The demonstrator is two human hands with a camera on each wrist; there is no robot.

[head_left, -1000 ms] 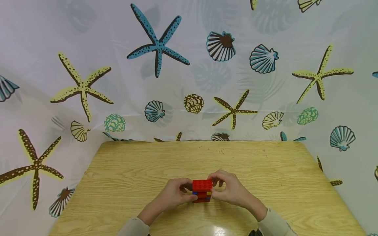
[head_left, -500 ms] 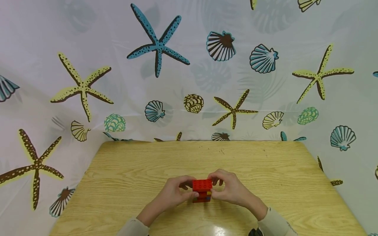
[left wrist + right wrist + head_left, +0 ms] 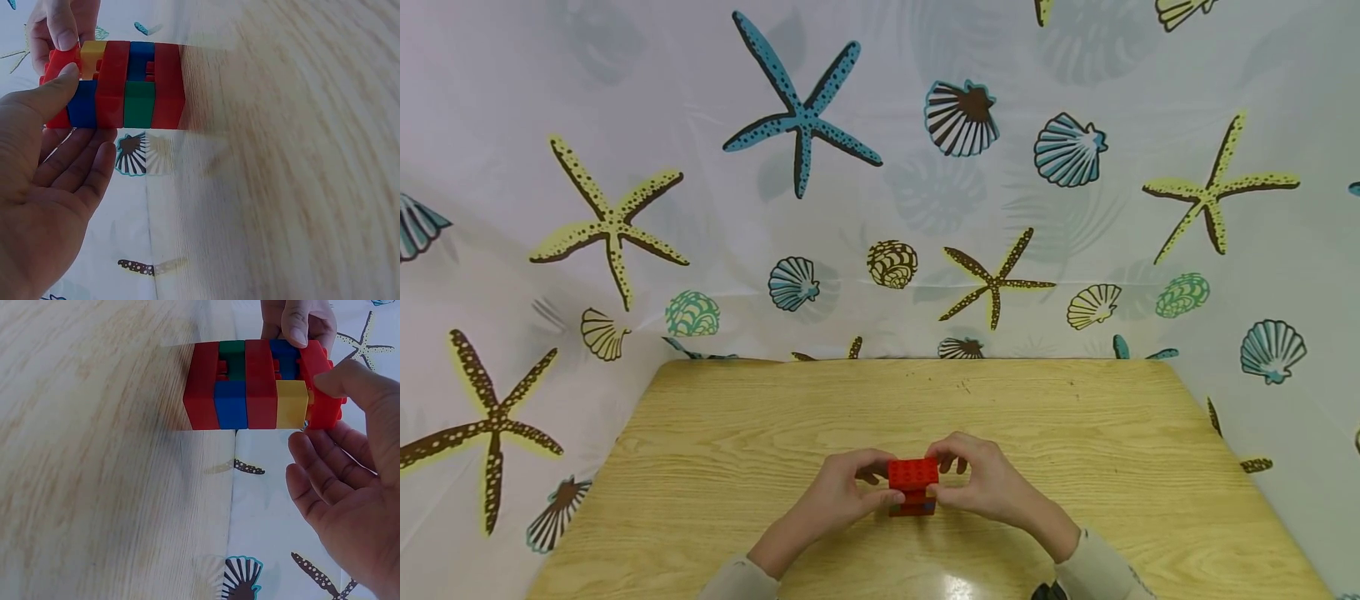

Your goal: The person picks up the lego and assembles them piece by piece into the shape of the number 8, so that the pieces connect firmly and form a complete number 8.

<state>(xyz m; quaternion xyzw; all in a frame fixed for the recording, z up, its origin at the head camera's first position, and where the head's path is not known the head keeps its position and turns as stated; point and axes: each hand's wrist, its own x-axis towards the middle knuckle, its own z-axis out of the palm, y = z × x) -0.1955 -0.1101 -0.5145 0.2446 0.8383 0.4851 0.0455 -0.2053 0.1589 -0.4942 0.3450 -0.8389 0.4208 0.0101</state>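
Note:
A tower of toy building bricks (image 3: 109,103) stands upright on the wooden table, between both hands. Its top is a red brick (image 3: 913,472) with studs. Under that lie a blue brick (image 3: 82,103) and a yellow brick (image 3: 291,404) side by side, then a red layer, a green brick (image 3: 139,103) with another blue brick (image 3: 231,405), and a red base. The right wrist view shows a narrow gap between the top brick and the yellow one. My left hand (image 3: 842,493) pinches the top brick's left end; my right hand (image 3: 988,483) pinches its right end. Fingers behind are partly hidden.
The light wooden table (image 3: 760,417) extends around the tower. White cloth (image 3: 880,192) printed with starfish and shells hangs behind it and along both sides.
The left thumb has slid slightly right and up over the front of the top brick. The right thumb has shifted left and covers the yellow brick in the head view. The tower stays put.

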